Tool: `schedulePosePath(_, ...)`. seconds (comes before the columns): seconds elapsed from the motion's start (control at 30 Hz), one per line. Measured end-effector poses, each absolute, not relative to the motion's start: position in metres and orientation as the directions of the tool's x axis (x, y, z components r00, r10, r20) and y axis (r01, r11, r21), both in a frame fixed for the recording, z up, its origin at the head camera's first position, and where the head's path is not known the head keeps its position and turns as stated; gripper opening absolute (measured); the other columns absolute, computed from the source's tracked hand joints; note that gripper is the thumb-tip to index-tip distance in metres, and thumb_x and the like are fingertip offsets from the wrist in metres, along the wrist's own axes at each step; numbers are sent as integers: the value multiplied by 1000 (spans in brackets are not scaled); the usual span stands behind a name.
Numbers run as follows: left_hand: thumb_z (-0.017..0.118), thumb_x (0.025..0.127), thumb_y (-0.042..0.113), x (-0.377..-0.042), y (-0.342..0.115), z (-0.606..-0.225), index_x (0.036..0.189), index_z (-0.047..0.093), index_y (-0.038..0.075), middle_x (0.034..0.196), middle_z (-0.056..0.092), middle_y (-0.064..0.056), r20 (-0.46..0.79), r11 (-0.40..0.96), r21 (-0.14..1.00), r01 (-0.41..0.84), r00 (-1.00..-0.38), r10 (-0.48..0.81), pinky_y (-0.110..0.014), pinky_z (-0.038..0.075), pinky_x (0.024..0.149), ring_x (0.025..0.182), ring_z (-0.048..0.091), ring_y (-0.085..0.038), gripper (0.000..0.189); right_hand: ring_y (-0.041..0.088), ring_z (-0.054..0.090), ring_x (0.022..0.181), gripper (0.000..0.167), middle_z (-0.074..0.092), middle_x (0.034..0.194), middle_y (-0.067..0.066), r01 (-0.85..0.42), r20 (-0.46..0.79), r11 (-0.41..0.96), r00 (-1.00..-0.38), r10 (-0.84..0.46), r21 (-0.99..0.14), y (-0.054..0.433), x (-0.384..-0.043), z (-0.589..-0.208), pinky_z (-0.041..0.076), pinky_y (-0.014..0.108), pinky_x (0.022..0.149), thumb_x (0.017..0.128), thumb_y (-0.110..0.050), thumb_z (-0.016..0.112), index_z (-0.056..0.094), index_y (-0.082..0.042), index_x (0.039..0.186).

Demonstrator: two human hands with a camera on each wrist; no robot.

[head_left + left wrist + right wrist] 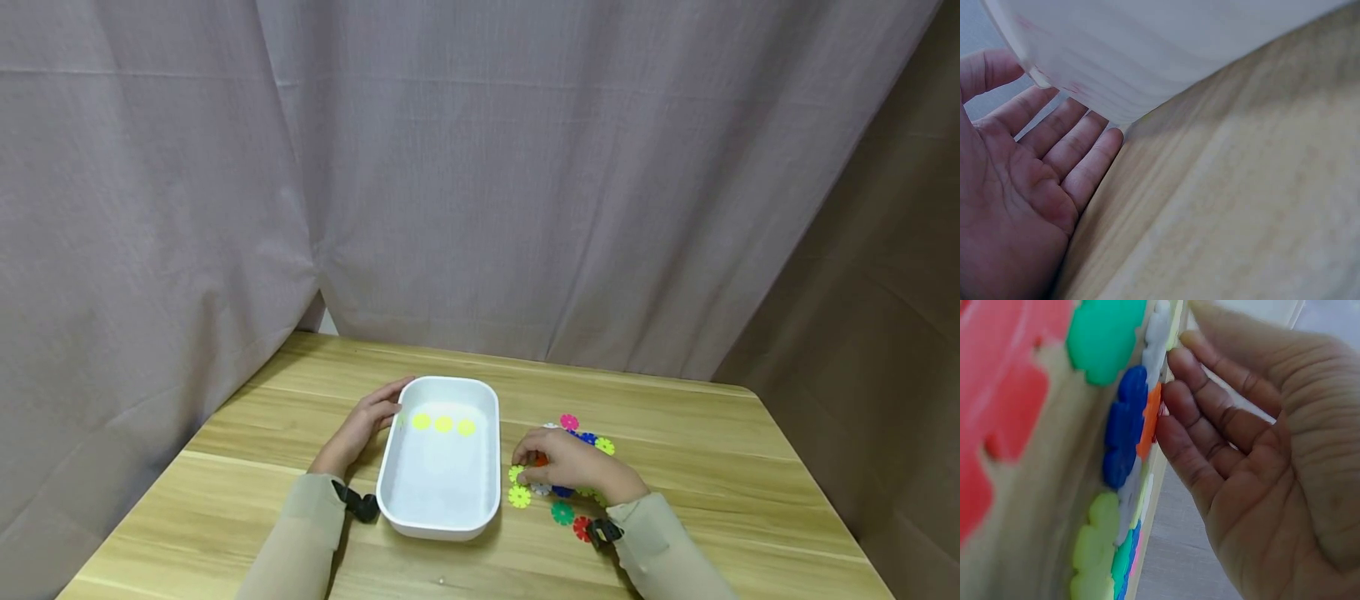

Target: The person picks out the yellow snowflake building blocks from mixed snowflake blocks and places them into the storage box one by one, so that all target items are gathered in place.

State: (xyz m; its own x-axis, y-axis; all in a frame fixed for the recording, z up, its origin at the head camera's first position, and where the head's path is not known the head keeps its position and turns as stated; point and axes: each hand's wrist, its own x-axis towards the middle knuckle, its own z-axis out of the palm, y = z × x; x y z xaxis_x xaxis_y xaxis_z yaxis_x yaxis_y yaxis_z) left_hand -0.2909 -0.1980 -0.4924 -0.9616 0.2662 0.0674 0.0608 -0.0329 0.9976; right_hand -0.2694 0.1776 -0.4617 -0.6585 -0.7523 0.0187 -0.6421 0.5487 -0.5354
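Observation:
A white rectangular tray (438,525) stands on the table with several yellow snowflake discs (444,425) in a row toward its far end. My left hand (367,423) rests at the tray's left side; in the left wrist view its outstretched fingers (1082,134) meet the outer wall, thumb by the rim. Right of the tray, my right hand (562,458) bends over a loose pile of coloured snowflake discs. Its thumb and forefinger pinch a yellow snowflake disc (515,473) at the pile's left edge. Another yellow disc (519,497) lies just in front of it.
Around the right hand lie a pink disc (569,422), a green disc (562,512), a red disc (581,528), an orange disc (1149,422) and a blue disc (1125,428). A grey curtain (480,208) hangs behind the wooden table (675,433).

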Motion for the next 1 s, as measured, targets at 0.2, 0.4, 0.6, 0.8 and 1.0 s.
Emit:
schedulePosePath(0.2, 51, 96, 12, -297, -197, -491, 151, 48, 15, 153, 46, -8, 80, -42, 997, 72, -958, 275, -34, 43, 108, 138, 45, -28, 55, 9, 60, 90, 8, 65, 99, -8, -657, 44, 548, -660, -750, -518, 178, -274, -457, 54, 30, 79, 94, -20, 72, 73, -19, 101)
schedulePosePath(0.4, 51, 96, 14, -291, -197, -498, 152, 47, 15, 154, 45, -6, 75, -31, 997, 69, -959, 274, -37, 40, 111, 141, 42, -25, 55, 8, 58, 88, 7, 64, 98, -8, -645, 42, 542, -663, -748, -539, 178, -268, -463, 54, 28, 77, 94, -18, 72, 73, -19, 101)
schedulePosePath(0.6, 52, 96, 15, -288, -198, -496, 152, 47, 17, 155, 45, -6, 86, -15, 996, 85, -960, 265, -39, 39, 112, 142, 41, -24, 56, 7, 58, 89, 7, 64, 99, -8, -659, 61, 529, -655, -753, -535, 177, -266, -464, 54, 27, 77, 95, -18, 71, 72, -19, 101)
schedulePosePath(0.8, 53, 96, 17, -287, -198, -495, 151, 48, 18, 155, 44, -6, 93, -19, 996, 92, -961, 262, -39, 37, 113, 143, 39, -24, 55, 10, 60, 90, 8, 64, 99, -8, -668, 74, 537, -658, -749, -515, 176, -264, -464, 54, 27, 77, 94, -19, 72, 73, -19, 102)
schedulePosePath(1.0, 51, 96, 14, -288, -198, -496, 152, 47, 16, 156, 43, -5, 76, -22, 997, 73, -961, 265, -36, 37, 113, 143, 39, -22, 56, 9, 58, 88, 14, 63, 99, -8, -650, 50, 549, -668, -743, -525, 176, -264, -464, 53, 26, 77, 91, -25, 76, 72, -19, 102)
